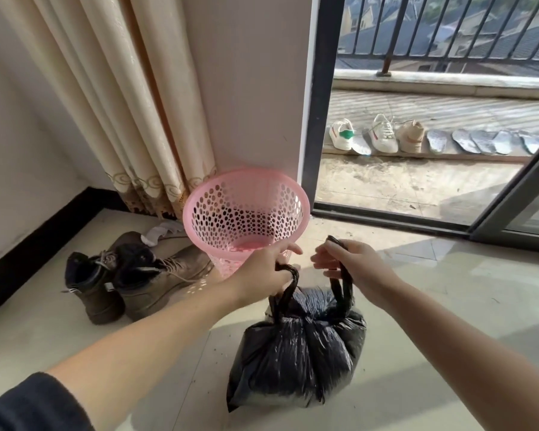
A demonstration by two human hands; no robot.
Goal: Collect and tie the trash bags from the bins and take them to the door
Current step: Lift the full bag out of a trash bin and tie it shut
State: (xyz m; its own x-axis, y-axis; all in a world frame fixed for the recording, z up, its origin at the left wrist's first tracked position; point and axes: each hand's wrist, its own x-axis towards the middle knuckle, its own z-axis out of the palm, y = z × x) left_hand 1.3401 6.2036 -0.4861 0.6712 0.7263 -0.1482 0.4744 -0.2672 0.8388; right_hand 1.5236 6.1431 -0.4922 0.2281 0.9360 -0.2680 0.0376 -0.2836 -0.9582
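Note:
A full black trash bag [299,346] sits on the tiled floor in front of me, its top gathered. My left hand [266,270] grips the bag's left handle strip, and my right hand [352,265] grips the right one. Both strips are pulled upward and apart. Just behind my hands stands a pink perforated bin [246,213] with no bag inside it, close to the wall.
A pair of brown boots [128,278] lies on the floor left of the bin, below the beige curtain [112,98]. An open sliding door [511,209] on the right leads to a balcony with white sneakers [383,135] and insoles.

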